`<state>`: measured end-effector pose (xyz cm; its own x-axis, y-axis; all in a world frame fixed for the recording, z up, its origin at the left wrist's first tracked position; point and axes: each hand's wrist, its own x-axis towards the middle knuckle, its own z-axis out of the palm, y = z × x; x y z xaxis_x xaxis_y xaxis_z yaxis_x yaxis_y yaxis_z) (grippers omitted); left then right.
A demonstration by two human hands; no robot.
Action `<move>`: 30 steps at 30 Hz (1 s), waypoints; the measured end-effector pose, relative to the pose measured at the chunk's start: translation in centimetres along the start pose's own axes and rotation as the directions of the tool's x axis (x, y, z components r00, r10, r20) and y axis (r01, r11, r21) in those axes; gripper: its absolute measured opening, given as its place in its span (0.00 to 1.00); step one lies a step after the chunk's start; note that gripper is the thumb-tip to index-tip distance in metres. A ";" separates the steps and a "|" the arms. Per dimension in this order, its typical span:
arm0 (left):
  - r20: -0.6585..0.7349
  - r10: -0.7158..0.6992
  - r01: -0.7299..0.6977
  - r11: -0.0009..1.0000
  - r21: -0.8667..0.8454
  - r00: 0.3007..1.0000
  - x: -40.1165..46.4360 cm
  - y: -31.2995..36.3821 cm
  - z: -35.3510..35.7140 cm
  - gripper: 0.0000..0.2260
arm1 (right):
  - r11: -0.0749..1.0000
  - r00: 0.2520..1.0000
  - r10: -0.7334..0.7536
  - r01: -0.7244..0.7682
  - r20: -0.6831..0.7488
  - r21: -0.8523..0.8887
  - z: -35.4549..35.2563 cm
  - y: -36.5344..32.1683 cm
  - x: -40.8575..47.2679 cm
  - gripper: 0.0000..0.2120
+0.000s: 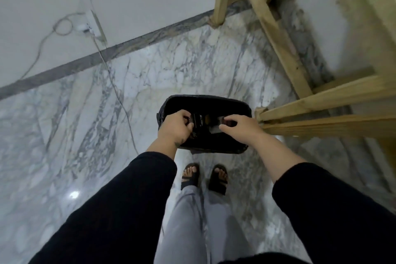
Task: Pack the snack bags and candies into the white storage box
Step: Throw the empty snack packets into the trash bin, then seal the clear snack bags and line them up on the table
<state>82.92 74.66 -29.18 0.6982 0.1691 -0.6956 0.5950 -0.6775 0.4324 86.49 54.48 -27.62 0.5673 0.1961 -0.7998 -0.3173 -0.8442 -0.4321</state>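
Head view, looking straight down: standing on a veined marble floor (85, 126), sandalled feet (203, 177) together, both arms out in black sleeves (120, 206) over a black bin (203, 100) lined with a dark bag. Left hand (174, 127) curled round a dark packet (198, 121) — fingers folded over its left edge, gripping. Right hand (237, 127) pinching the packet's other end, thumb and fingers bent over a paler, shiny patch there. Packet stretched between the two hands, hanging over the bin's open mouth; printing on it too blurred to read, so hard to say whether a full snack bag or an empty wrapper.

No white storage box anywhere in sight. No candies visible either, and no further snack bags beyond the one packet. Only a wooden frame (285, 53) of pale beams to the right, just beside the bin, plus a white charger (83, 28) plugged in at the wall with its cable (115, 90) trailing across the floor.

As for progress — little to judge from. Nothing shown as packed, the box's whereabouts unknown, the contents of the bin hidden behind the hands and in shadow. Most likely a side step: either fishing a packet out or discarding one. Packing itself apparently all yet to do, or happening somewhere outside this view; cannot tell which.
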 end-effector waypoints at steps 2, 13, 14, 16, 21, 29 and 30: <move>0.044 0.056 -0.059 0.995 0.076 0.997 -3.4 1.9 -1.9 0.17 | 1.000 1.000 -0.025 0.025 -0.019 0.008 -1.4 -1.3 -3.7 0.26; 0.236 0.380 -0.444 0.815 0.372 0.895 -18.7 12.5 -8.3 0.17 | 0.997 0.968 -0.023 0.042 -0.250 0.072 -6.1 -2.6 -23.5 0.28; 0.243 0.417 -0.482 0.785 0.388 0.876 -20.0 13.4 -8.3 0.17 | 0.997 0.958 -0.011 0.034 -0.287 0.076 -6.2 -2.3 -25.3 0.28; 0.271 0.481 -0.552 0.724 0.414 0.834 -22.4 15.1 -8.0 0.17 | 0.995 0.938 0.016 0.019 -0.346 0.097 -6.1 -1.5 -28.7 0.27; 0.344 0.609 -0.692 0.544 0.475 0.715 -28.0 19.4 -5.1 0.16 | 0.993 0.859 0.083 -0.028 -0.506 0.115 -5.0 2.2 -36.6 0.27; 0.509 0.713 -0.867 0.306 0.393 0.482 -37.8 26.8 4.1 0.15 | 0.928 0.675 0.343 -0.138 -0.653 0.345 -3.3 12.3 -48.4 0.26; 0.523 0.720 -0.880 0.277 0.387 0.457 -39.1 27.6 5.5 0.15 | 0.919 0.657 0.372 -0.159 -0.656 0.362 -3.2 13.7 -49.8 0.26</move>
<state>69.84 45.38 6.83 0.5389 -0.7847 -0.3064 -0.6031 -0.6134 0.5099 56.29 31.52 7.60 0.7529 -0.5127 -0.4126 -0.6567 -0.6261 -0.4205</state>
